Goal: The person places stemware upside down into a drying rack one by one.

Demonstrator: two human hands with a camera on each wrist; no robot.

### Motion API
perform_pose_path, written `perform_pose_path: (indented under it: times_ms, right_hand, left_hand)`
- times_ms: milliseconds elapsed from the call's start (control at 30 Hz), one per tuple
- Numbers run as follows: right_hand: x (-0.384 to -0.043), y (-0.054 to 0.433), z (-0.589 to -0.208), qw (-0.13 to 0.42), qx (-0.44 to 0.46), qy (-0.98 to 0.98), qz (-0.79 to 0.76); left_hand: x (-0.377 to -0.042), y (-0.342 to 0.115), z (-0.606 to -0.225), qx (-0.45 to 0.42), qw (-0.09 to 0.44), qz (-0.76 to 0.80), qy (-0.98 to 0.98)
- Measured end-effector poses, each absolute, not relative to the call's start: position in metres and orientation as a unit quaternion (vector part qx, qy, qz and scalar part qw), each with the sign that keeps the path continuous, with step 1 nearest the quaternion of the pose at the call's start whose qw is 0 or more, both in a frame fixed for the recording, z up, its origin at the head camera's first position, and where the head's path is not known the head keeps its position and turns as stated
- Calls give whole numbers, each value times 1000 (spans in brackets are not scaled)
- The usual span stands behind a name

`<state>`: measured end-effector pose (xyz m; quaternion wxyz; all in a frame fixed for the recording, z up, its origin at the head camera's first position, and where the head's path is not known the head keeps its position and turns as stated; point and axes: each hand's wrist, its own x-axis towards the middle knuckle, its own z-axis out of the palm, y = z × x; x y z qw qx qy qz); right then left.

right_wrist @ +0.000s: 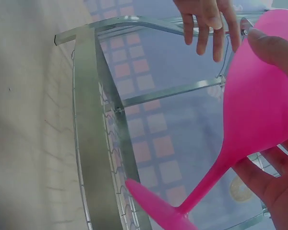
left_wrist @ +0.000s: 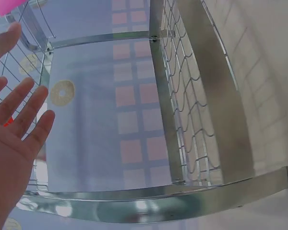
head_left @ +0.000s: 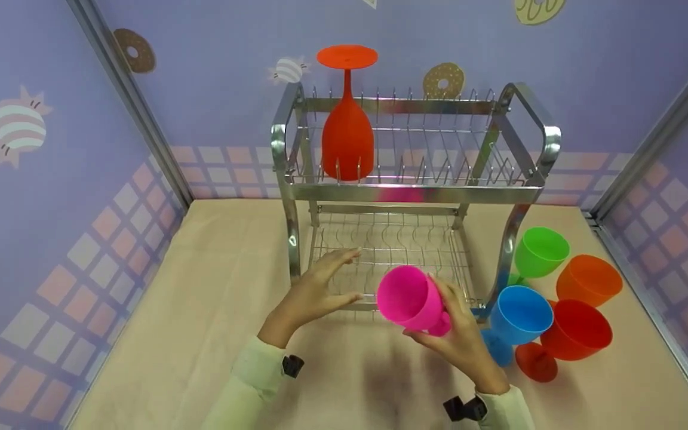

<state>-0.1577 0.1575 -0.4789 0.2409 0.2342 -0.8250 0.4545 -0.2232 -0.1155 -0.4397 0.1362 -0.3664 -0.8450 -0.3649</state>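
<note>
A pink plastic goblet [head_left: 407, 298] is gripped around its bowl by my right hand [head_left: 454, 334], held in front of the rack with its mouth tipped toward the head camera. In the right wrist view the goblet's stem and foot [right_wrist: 158, 208] point down and left. My left hand [head_left: 314, 292] hovers to the left of the goblet, apart from it, fingers extended and holding nothing. Behind both hands stands a two-tier metal dish rack [head_left: 415, 194]. An orange-red goblet [head_left: 348, 140] rests upside down on its top tier, at the left.
On the table's right side stand several goblets close together: a green goblet [head_left: 541, 254], an orange goblet [head_left: 589, 280], a blue goblet [head_left: 521, 316] and a red goblet [head_left: 577, 331], which leans. The lower wire tier [head_left: 392, 239] sits low behind my hands. Patterned walls enclose the table.
</note>
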Motion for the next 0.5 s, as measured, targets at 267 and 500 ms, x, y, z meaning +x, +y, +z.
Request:
perform_pose_path:
  times_ms: [267, 500]
  right_hand:
    - [-170, 158, -464, 217, 269, -857, 383]
    - [-177, 156, -454, 203, 305, -879, 305]
  left_hand:
    - [-218, -109, -428, -419, 125, -266, -859]
    - [-212, -104, -426, -436, 122, -246, -857]
